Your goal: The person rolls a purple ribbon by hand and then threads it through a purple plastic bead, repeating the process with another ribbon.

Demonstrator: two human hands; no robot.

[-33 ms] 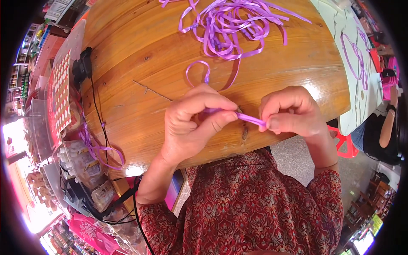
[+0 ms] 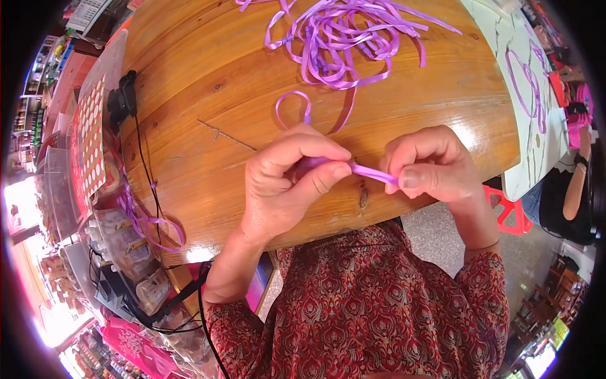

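Observation:
Between my hands, above the near part of the wooden table (image 2: 208,170), a short length of purple ribbon (image 2: 372,172) is stretched. My left hand (image 2: 287,180) pinches it between thumb and forefinger. The thumb and fingers of my right hand (image 2: 435,170) are closed on its right end, hiding the tip. Just beyond my left hand a ribbon loop with a small purple knot or bead (image 2: 307,119) lies on the wood; whether it joins the piece I hold I cannot tell. A thin twisted metal hook tool (image 2: 218,131) rests left of that hand.
A tangled heap of purple ribbons (image 2: 341,47) lies at the far side. More ribbon (image 2: 540,101) rests on a white marbled table (image 2: 505,38) at right. Black cable (image 2: 142,142) and plastic containers (image 2: 129,243) line the left edge. A person's arm (image 2: 576,189) and red stool (image 2: 511,211) are at right.
My hands have barely moved; the right hand has shifted very slightly, still pinching the ribbon. The ribbon heap and the tool lie as before.

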